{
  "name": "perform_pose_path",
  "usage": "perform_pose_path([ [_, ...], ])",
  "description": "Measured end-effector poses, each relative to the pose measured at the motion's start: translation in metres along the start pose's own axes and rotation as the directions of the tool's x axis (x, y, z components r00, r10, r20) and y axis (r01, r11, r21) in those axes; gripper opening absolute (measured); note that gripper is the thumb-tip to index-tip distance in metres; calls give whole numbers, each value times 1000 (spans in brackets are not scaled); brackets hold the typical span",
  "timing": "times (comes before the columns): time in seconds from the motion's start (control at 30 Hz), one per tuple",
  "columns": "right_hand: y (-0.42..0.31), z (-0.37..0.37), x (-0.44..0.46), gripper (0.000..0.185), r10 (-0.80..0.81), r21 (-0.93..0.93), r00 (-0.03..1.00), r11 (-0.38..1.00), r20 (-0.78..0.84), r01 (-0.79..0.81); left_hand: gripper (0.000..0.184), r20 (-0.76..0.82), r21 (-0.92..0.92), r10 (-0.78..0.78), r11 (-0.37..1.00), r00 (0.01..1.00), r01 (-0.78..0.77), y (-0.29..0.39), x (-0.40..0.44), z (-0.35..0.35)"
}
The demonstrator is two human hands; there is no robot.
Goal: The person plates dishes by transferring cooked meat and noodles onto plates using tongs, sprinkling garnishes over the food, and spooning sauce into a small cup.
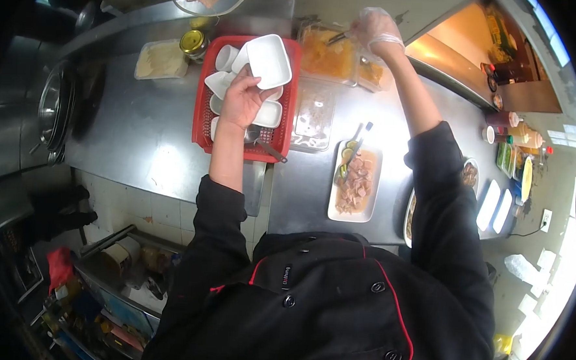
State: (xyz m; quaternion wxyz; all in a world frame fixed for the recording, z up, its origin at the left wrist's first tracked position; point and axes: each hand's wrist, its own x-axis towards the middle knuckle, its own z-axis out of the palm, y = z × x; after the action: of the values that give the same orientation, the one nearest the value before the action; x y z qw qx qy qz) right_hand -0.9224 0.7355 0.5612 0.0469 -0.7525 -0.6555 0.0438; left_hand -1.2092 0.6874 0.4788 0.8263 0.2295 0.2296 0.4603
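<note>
My left hand [241, 100], bare, grips a square white dish [269, 61] by its near edge, above a red basket [294, 102] of white dishes. In a clear plastic glove, my right hand [376, 32] is closed round the end of a dark utensil [336, 38]. That utensil reaches over a clear container of orange shredded food [326, 54] at the back of the counter. Nearer to me, a long white plate [354, 213] holds pieces of meat in liquid, green slices and a dark-handled utensil [357, 143].
Left of the basket stand a jar [193, 43] and a tub of pale food [161, 60]. A clear lidded container [313, 116] lies right of the basket. More plates [488, 205] and several bottles [530, 137] are at the right. A metal shelf edge [455, 91] borders the back right.
</note>
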Motion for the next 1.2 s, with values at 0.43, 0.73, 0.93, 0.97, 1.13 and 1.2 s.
perform_pose_path([
  [0.43, -6, 10, -16, 18, -38, -3, 994, 999, -98, 38, 44, -65, -113, -20, 993, 998, 13, -23, 12, 19],
  [0.73, 1, -2, -20, 24, -12, 17, 985, 1000, -171, 15, 55, -216, -137, 108, 981, 970, -140, -34, 19, 15],
  [0.93, 1, 9, -14, 21, 42, 24, 978, 999, -206, -38, 61, -230, -136, 179, 968, 957, -213, -41, 29, 25],
  [0.97, -1, 0, -17, 23, 39, 26, 981, 999, -192, -35, 63, -235, -134, 186, 966, 954, -221, -43, 27, 27],
  [1.13, -11, -46, -21, 23, 26, 0, 969, 1000, -247, -27, 64, -296, -140, 157, 969, 942, -206, -51, 37, 40],
  [1.2, -7, -61, -17, 23, -9, -32, 961, 999, -276, 0, 63, -267, -124, 157, 973, 951, -196, -58, 48, 36],
])
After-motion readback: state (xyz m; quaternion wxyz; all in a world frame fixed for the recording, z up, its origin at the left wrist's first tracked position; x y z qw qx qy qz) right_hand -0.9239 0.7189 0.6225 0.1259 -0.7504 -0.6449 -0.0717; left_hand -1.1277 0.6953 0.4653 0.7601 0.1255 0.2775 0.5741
